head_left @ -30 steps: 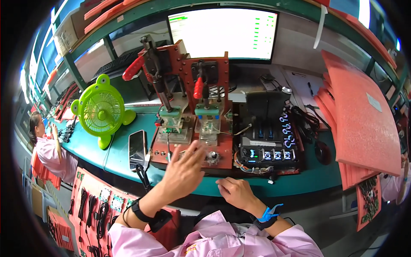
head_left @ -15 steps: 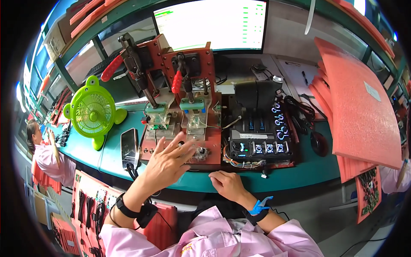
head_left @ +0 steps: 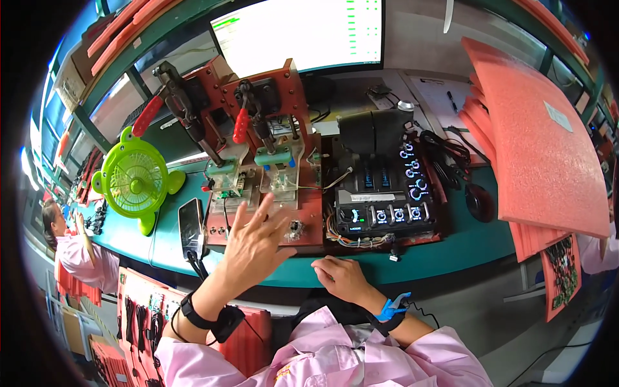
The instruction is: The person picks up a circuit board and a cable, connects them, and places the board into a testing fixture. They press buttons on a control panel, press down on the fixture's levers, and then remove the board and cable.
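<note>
So, quick rundown of the bench:

Left hand (head_left: 255, 242): raised off the table, fingers spread wide, palm facing away, holding nothing. It hovers in front of the red fixture, fingertips over its lower edge; can't tell if it actually touches.

Right hand (head_left: 342, 278): resting on the front edge of the teal table (head_left: 451, 248), fingers curled loosely under, nothing visibly in it.

Red fixture (head_left: 264, 161): just beyond the left hand, a red board with two toggle clamps, one with a long red handle (head_left: 148, 116) leaning off to the left, one with a short red handle (head_left: 240, 126) standing up. Two green blocks sit under the clamps.

Small knob (head_left: 294, 230): on the fixture's base, just right of the left hand's fingers.

Phone (head_left: 191, 227): lying flat just left of the left hand, cable running off its near end.

Green fan (head_left: 135, 180): further left of the phone, standing upright.

Black control box (head_left: 383, 193): beyond the right hand, with lit blue dials and loose wires at its front.

Monitor (head_left: 303, 32): at the back, behind the fixture, bright screen.

Red foam sheets (head_left: 541, 142): stacked well off to the right of the right hand.

Another person (head_left: 74, 255): far left, pink sleeve, at a neighbouring spot.
</note>
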The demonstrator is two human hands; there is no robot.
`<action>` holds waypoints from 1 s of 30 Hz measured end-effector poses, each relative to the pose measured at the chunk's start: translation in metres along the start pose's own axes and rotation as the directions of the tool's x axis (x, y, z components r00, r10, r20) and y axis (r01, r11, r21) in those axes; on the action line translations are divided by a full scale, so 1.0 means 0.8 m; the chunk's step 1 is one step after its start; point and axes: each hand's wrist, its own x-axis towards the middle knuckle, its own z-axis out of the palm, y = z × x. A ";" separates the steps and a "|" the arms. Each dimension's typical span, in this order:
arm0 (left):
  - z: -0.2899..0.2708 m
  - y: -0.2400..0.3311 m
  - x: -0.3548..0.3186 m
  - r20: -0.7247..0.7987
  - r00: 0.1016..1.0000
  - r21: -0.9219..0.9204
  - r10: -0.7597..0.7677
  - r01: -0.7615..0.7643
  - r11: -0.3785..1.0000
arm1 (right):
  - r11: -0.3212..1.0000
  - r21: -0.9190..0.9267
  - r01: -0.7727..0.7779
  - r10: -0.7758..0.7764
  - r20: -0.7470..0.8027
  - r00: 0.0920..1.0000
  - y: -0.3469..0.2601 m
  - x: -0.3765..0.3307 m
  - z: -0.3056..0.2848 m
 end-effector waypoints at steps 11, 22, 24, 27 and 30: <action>0.005 0.033 0.005 -0.018 0.993 0.083 -0.118 0.119 0.989 | 0.999 0.038 0.005 -0.006 0.023 1.000 -0.001 -0.001 -0.002; -0.030 0.053 -0.003 -0.148 0.979 0.097 -0.140 0.156 0.983 | 0.997 0.065 0.048 -0.052 0.071 0.996 0.005 -0.007 -0.003; -0.019 0.045 0.011 -0.224 0.954 0.049 -0.198 0.214 0.976 | 0.998 0.049 0.042 -0.046 0.096 0.994 0.006 -0.009 -0.007; 0.003 0.024 0.017 -0.240 0.941 -0.027 -0.240 0.241 0.970 | 0.999 0.028 0.045 -0.048 0.139 0.989 0.002 -0.008 -0.008; 0.017 0.010 0.025 -0.184 0.953 -0.165 -0.239 0.210 0.964 | 0.997 0.044 0.062 -0.065 0.068 0.996 0.001 -0.011 -0.006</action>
